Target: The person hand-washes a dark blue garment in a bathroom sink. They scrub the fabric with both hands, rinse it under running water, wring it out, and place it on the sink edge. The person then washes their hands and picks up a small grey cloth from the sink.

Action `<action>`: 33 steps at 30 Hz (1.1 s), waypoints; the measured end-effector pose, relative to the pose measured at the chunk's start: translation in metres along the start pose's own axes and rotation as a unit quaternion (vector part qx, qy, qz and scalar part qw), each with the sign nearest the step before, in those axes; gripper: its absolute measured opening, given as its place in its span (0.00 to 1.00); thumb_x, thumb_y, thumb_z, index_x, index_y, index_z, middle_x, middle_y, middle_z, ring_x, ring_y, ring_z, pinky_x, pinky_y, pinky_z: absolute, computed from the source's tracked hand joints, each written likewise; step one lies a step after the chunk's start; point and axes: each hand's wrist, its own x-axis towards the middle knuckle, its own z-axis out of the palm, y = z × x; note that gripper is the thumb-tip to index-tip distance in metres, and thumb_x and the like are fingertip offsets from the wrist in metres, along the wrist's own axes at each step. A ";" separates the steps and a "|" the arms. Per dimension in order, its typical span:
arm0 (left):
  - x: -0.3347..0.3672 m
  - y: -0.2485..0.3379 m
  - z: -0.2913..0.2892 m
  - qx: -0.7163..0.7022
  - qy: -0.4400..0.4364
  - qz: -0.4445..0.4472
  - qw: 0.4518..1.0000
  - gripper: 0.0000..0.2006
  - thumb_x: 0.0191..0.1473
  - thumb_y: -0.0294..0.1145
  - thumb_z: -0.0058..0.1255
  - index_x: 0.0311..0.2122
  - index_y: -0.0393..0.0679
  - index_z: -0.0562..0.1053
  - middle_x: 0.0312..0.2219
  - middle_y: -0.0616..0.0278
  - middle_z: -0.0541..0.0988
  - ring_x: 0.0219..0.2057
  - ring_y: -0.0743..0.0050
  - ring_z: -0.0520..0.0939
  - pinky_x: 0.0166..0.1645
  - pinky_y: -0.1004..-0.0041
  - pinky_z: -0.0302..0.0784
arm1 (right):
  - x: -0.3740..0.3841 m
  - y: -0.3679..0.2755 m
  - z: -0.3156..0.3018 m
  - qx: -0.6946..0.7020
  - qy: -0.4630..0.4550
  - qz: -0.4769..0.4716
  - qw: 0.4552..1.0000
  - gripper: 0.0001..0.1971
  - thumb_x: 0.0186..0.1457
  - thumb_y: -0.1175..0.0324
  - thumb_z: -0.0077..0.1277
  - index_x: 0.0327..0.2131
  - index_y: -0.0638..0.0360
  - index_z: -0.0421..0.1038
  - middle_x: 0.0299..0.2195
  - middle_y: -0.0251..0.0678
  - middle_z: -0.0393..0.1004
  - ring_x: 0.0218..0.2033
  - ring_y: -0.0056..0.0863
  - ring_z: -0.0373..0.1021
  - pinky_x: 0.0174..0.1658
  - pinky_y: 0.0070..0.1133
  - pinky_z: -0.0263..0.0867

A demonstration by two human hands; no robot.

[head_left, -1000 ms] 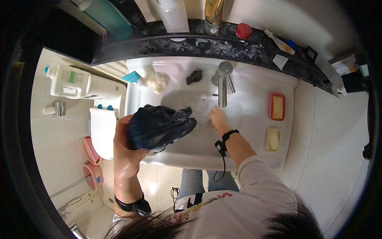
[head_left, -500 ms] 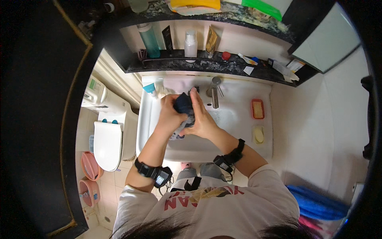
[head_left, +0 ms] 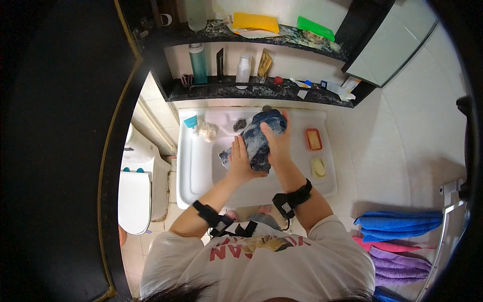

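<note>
A soapy, dark blue cloth (head_left: pixel 259 137) is spread between my hands above the white sink (head_left: pixel 185 166); white suds streak its surface. My left hand (head_left: pixel 241 162) holds its lower left part, fingers stretched along the fabric and thumb toward the bottom edge. On the other side my right hand (head_left: pixel 277 143) grips the cloth, thumb on top and fingertips behind the upper edge. The bunched fabric hides most of the faucet (head_left: pixel 266 108). A small dark clump (head_left: pixel 240 125) lies in the sink just beyond my left hand.
On the sink's left ledge are a blue-and-white tube (head_left: pixel 191 124) and a whitish mesh puff (head_left: pixel 208 131). To the right sit a red soap dish (head_left: pixel 313 139) and a pale yellow soap (head_left: pixel 318 167). A black shelf (head_left: pixel 216 93) with bottles spans the back; a toilet (head_left: pixel 135 201) stands left.
The cloth was bunched tightly between both hands at the sink's middle; now it is opened out wider. My right hand has moved to its right side, my left hand lower. The view has shifted.
</note>
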 end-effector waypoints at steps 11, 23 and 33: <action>0.060 -0.017 -0.002 -0.130 -0.038 0.179 0.974 0.21 0.36 0.32 0.59 0.41 0.43 0.72 0.31 0.58 0.78 0.36 0.57 0.79 0.43 0.70 0.71 | 0.022 -0.032 -0.036 -0.039 -0.163 0.096 0.981 0.22 0.43 0.66 0.60 0.44 0.61 0.68 0.38 0.36 0.73 0.40 0.27 0.70 0.46 0.24 0.66; 0.126 -0.071 0.015 0.051 -0.446 -0.124 0.885 0.27 0.24 0.31 0.65 0.36 0.30 0.74 0.29 0.48 0.79 0.30 0.58 0.79 0.39 0.68 0.73 | 0.061 0.041 -0.076 0.070 -0.121 0.241 0.960 0.20 0.46 0.62 0.51 0.43 0.63 0.67 0.39 0.38 0.72 0.43 0.33 0.69 0.49 0.30 0.64; 0.039 -0.025 0.084 -0.018 0.046 -0.089 0.995 0.61 0.28 0.40 0.67 0.62 0.37 0.36 0.51 0.42 0.64 0.55 0.48 0.65 0.58 0.55 0.54 | 0.063 0.031 -0.051 0.142 0.130 0.289 0.938 0.13 0.47 0.67 0.54 0.38 0.57 0.69 0.37 0.36 0.72 0.38 0.35 0.70 0.42 0.32 0.69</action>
